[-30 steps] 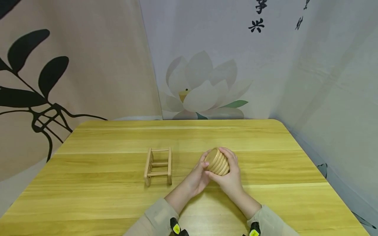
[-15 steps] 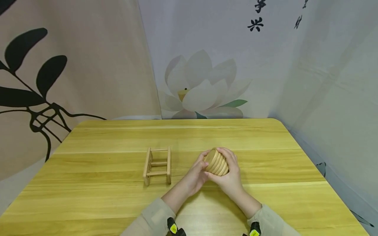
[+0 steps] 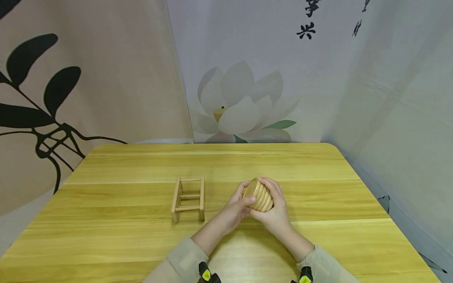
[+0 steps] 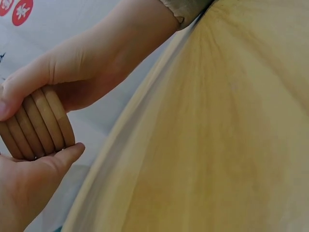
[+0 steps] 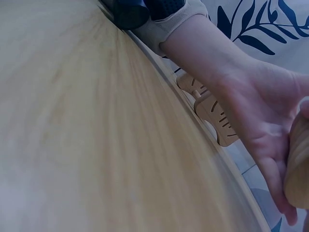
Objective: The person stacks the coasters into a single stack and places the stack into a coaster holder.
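A stack of several round wooden coasters (image 3: 262,196) is held tilted above the table between both hands. My left hand (image 3: 231,212) grips it from the left, its thumb lying on the front coaster's flat face. From the right, my right hand (image 3: 278,217) curls round the edges, fingers over the top and thumb beneath. In the left wrist view the coasters (image 4: 38,123) sit face to face, with the right hand (image 4: 91,55) above and part of the left hand (image 4: 29,186) below. The right wrist view shows the left hand (image 5: 256,106) beside the coasters (image 5: 298,169), cut off by the frame.
A small wooden rack (image 3: 191,208) with slotted sides and crossbars stands on the table (image 3: 116,236), left of the hands. Its slotted side (image 5: 216,116) also appears in the right wrist view. A printed curtain (image 3: 247,47) hangs behind the table's far edge.
My left thumb has slid a little to the right across the front coaster's face. The stack has shifted slightly left in the hands; the rack stays put.
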### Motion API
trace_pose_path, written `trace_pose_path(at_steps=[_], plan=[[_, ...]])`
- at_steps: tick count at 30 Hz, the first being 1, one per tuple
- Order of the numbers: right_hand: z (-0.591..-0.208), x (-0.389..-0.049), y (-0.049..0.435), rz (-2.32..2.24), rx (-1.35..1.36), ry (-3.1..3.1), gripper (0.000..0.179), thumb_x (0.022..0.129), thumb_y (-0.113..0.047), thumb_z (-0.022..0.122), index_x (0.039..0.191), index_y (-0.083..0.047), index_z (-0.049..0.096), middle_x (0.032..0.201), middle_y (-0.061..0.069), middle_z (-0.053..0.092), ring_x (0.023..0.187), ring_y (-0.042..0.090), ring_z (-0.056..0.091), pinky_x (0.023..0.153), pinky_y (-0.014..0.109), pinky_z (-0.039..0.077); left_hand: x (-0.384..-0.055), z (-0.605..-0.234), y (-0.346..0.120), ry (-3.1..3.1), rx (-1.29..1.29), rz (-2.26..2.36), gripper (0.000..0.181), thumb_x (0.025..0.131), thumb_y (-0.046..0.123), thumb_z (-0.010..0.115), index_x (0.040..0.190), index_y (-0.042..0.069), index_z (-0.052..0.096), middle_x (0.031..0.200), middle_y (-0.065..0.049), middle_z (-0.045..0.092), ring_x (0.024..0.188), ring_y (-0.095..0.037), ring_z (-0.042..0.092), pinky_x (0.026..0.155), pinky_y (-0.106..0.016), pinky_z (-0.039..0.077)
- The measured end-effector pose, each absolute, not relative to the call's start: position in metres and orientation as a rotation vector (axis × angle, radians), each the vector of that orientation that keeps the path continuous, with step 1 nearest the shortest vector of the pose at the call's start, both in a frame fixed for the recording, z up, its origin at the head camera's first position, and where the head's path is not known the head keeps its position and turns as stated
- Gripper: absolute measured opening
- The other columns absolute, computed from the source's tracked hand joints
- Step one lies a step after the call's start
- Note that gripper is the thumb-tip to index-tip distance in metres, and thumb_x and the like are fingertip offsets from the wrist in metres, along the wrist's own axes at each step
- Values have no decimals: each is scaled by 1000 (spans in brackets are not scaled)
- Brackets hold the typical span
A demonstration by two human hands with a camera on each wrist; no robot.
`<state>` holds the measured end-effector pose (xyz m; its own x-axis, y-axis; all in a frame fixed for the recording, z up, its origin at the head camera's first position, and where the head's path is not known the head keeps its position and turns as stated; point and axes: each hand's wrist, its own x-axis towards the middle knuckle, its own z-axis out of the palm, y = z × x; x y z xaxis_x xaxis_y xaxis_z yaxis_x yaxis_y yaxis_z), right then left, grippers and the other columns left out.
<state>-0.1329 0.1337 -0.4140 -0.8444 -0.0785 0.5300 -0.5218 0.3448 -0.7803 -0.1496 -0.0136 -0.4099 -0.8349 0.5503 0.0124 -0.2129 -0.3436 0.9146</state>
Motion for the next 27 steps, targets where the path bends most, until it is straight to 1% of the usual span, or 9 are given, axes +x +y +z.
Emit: trace_pose_path(at_steps=[5, 9, 14, 17, 21, 24, 27], plan=[[-414, -133, 134, 1496, 543, -2210, 80, 57, -7, 84, 126, -19, 47, 129, -2, 40, 109, 18, 39, 78, 41, 43, -151, -407, -16, 1414, 463, 2177, 67, 77, 24, 59, 135, 15, 26, 115, -14, 48, 96, -23, 54, 80, -34, 46], [-412, -132, 133, 1473, 575, -2196, 79, 56, -8, 84, 125, -16, 48, 129, -2, 41, 110, 19, 39, 79, 42, 43, -152, -403, -19, 1427, 487, 2139, 68, 76, 23, 60, 134, 14, 27, 115, -15, 46, 95, -22, 53, 79, -34, 46], [-408, -130, 134, 1429, 614, -2196, 78, 55, -12, 85, 124, -13, 49, 128, -2, 41, 112, 20, 37, 81, 43, 42, -153, -395, -23, 1479, 489, 2068, 67, 74, 20, 61, 134, 15, 30, 113, -15, 49, 94, -23, 55, 77, -35, 47], [-405, -130, 134, 1399, 640, -2206, 77, 55, -14, 86, 123, -13, 50, 128, -2, 42, 113, 20, 35, 82, 43, 41, -154, -392, -26, 1515, 499, 2020, 68, 74, 20, 63, 134, 16, 31, 113, -16, 50, 93, -24, 56, 76, -37, 48], [-403, -130, 134, 1355, 686, -2211, 75, 54, -14, 85, 122, -17, 52, 127, 1, 43, 111, 20, 35, 80, 43, 42, -155, -386, -30, 1564, 515, 1965, 67, 75, 16, 65, 134, 16, 32, 112, -18, 51, 93, -26, 56, 76, -38, 48], [-401, -130, 134, 1298, 742, -2207, 74, 54, -15, 84, 121, -16, 52, 126, 2, 44, 109, 21, 35, 78, 42, 43, -155, -383, -32, 1622, 524, 1926, 67, 75, 14, 66, 133, 16, 33, 109, -18, 51, 92, -27, 57, 75, -39, 49], [-400, -130, 133, 1240, 798, -2206, 74, 55, -18, 84, 121, -13, 51, 126, 1, 44, 109, 21, 35, 77, 41, 44, -154, -380, -34, 1676, 515, 1900, 66, 74, 13, 68, 131, 17, 36, 108, -17, 52, 91, -27, 56, 74, -38, 49]])
